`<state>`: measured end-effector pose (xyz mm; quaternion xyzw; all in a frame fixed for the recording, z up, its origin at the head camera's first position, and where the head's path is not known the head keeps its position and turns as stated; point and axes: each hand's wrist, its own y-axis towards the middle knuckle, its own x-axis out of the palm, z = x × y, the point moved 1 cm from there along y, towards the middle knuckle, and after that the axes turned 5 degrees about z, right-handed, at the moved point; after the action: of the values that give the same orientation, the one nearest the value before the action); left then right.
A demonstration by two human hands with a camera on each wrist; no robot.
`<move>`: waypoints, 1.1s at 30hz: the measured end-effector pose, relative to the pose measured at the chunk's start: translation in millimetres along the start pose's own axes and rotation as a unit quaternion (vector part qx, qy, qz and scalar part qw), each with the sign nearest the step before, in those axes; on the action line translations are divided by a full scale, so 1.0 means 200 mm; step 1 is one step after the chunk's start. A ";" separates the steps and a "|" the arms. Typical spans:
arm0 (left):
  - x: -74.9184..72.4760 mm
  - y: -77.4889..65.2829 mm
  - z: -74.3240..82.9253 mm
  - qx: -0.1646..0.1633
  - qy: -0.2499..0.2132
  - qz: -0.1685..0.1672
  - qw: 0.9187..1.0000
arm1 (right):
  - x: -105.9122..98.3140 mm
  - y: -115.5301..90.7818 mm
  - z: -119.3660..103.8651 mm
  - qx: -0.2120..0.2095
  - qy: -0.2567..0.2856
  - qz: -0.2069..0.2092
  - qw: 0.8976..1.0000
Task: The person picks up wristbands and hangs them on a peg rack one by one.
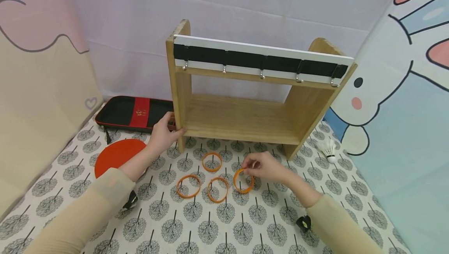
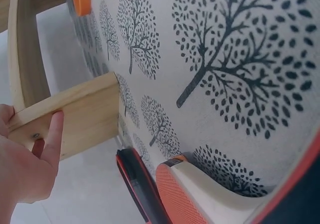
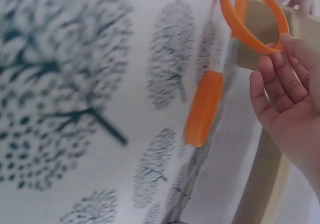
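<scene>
My left hand (image 1: 165,131) grips the left side panel of a wooden shelf (image 1: 242,119), thumb at its front edge. The shelf carries a white and black strip (image 1: 245,57) with several metal hooks along its top front. My right hand (image 1: 264,166) pinches an orange ring (image 3: 246,34) between thumb and fingertips, in front of the shelf; the right wrist view shows it raised off the cloth. Three more orange rings lie on the cloth to its left: one ring (image 1: 212,170) nearer the shelf, another ring (image 1: 188,197) at the left, a third ring (image 1: 217,201) beside the held one.
A black case with a red band (image 1: 140,112) lies behind my left hand. My left forearm partly covers a flat, round red thing (image 1: 114,154). To the shelf's right is a white shuttlecock (image 1: 329,150). The tree-patterned tablecloth (image 1: 196,230) reaches to printed fabric walls.
</scene>
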<state>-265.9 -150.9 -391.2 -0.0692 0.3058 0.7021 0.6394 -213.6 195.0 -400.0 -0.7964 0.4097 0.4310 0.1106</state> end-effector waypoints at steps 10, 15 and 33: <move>0.00 0.01 0.00 -0.007 0.007 -0.003 1.000 | -0.09 0.02 -0.11 0.040 0.053 0.044 0.997; 0.00 0.01 0.00 -0.009 0.002 -0.006 1.000 | -0.16 0.03 -0.24 0.055 0.068 0.100 0.991; 0.00 0.01 -0.01 -0.018 0.000 -0.010 1.000 | -0.24 0.23 -0.57 0.032 0.309 0.282 0.908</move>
<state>-268.7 -152.0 -392.9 -0.0838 0.2929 0.7006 0.6453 -194.6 131.9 -286.8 -0.7371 0.6443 0.1632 -0.1223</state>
